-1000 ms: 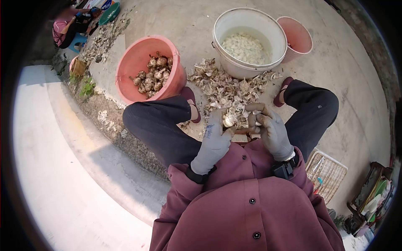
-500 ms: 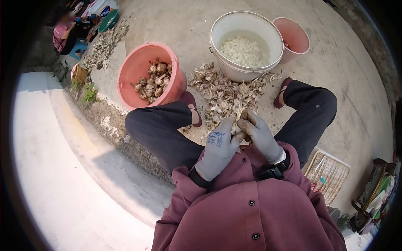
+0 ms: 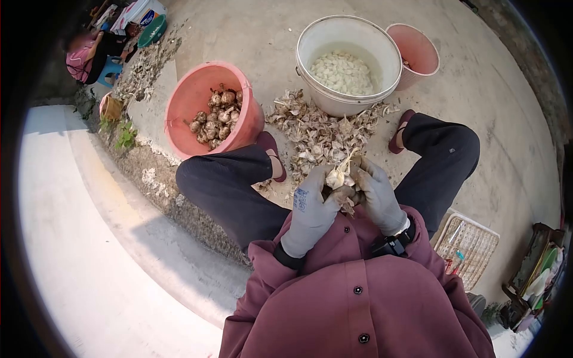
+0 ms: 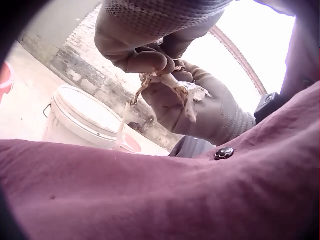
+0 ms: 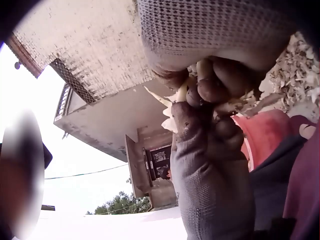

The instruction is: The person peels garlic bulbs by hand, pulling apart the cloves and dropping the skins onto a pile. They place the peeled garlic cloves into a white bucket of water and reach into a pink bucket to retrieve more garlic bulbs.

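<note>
Gloved in grey, my left hand (image 3: 313, 209) and right hand (image 3: 380, 200) meet above my lap and grip a partly peeled garlic bulb (image 3: 338, 179) between them. Its pale stem points up and away from me. In the left wrist view, torn papery skin (image 4: 192, 97) hangs from the fingers of both hands. The right wrist view shows the fingertips bunched together, with pale garlic pieces (image 5: 171, 119) sticking out; the fingers hide most of the bulb. Beyond my hands, a heap of dry garlic skins (image 3: 322, 128) lies on the ground between my feet.
A pink tub (image 3: 179, 113) of unpeeled garlic bulbs stands at left. Ahead, a white bucket (image 3: 307, 77) holds peeled cloves in water, with a pink bin (image 3: 433, 59) behind it. A woven tray (image 3: 468, 247) lies at right. Another person (image 3: 83, 59) sits far left.
My hands have drawn closer together around the garlic. Its stem and pale cloves now show upright between the fingers. The distant person has leaned over.
</note>
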Demonstrator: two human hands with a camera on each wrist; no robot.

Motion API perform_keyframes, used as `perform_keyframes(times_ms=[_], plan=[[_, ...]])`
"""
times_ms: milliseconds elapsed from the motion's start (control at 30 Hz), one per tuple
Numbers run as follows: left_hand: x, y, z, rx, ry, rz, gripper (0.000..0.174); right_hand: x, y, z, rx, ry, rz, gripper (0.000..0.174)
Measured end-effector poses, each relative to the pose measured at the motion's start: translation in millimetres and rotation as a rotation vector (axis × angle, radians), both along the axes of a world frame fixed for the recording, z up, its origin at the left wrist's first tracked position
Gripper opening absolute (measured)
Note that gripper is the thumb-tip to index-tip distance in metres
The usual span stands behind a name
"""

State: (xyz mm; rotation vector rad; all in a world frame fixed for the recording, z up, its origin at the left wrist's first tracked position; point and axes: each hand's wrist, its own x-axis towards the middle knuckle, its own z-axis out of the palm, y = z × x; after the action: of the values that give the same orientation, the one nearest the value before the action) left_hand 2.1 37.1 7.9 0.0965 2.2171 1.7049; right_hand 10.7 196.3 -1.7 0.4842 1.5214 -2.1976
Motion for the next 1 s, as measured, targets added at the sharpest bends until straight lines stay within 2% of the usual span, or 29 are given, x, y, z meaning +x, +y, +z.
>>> perform_keyframes(times_ms=[67, 100, 167, 233, 267, 333, 433, 500, 567, 700, 767, 800, 867, 933, 1000], plan=[[0.4, 1.2, 2.3, 0.057, -0.043, 0.036, 0.036, 0.6, 0.0, 2.4, -0.179, -0.028, -0.088, 0.022], [0.8, 1.8, -0.1, 0.130, -0.023, 0.060, 0.036, -0.6, 1.4, 4.4, -0.180, -0.025, -0.085, 0.022], [0.6, 1.7, 0.8, 0.201, -0.005, 0.083, 0.036, -1.1, 5.1, 8.6, -0.058, 0.055, -0.013, 0.031], [-0.8, 3.5, 7.9, 0.318, -0.165, 0.113, 0.033, 0.0, -0.1, 10.8, -0.020, 0.032, -0.036, 0.034], [-2.1, 5.4, 8.8, 0.320, -0.166, 0.110, 0.033, -0.8, -1.1, 10.8, 0.019, 0.014, -0.056, 0.038], [-0.8, 6.7, 9.4, 0.023, 0.001, 0.093, 0.032, -0.2, 2.0, -2.7, 0.011, 0.048, -0.029, 0.037], [0.6, 6.2, 1.8, -0.041, 0.106, 0.123, 0.033, 0.5, -3.0, 2.2, -0.001, 0.104, 0.005, 0.033], [1.1, 5.2, 1.5, -0.013, 0.071, 0.130, 0.034, 1.0, -3.8, 9.2, -0.003, 0.124, 0.011, 0.031], [0.6, 5.8, -1.9, 0.017, 0.041, 0.132, 0.035, 0.1, -0.6, 12.0, -0.019, -0.001, 0.020, 0.026], [7.1, 10.4, -9.8, -0.069, 0.149, 0.146, 0.034, 3.4, -3.5, 5.2, 0.032, 0.015, -0.039, 0.023], [9.5, 10.7, -11.2, -0.134, 0.186, 0.137, 0.034, 3.8, -3.9, 11.6, 0.178, 0.170, 0.016, 0.021], [9.4, 10.2, -13.5, -0.154, 0.169, 0.116, 0.034, 6.8, -2.6, 1.9, 0.179, 0.166, 0.013, 0.021], [7.1, 9.9, -12.6, -0.171, 0.153, 0.095, 0.034, 8.1, -2.9, -14.4, 0.367, 0.284, 0.091, 0.018], [2.3, 8.1, -5.0, -0.173, 0.272, 0.042, 0.035, 5.2, -1.0, -2.0, 0.445, 0.259, 0.129, 0.016], [-0.9, 5.0, -1.9, -0.186, 0.290, 0.029, 0.034, 4.1, -3.3, 1.5, 0.516, 0.226, 0.166, 0.015]])
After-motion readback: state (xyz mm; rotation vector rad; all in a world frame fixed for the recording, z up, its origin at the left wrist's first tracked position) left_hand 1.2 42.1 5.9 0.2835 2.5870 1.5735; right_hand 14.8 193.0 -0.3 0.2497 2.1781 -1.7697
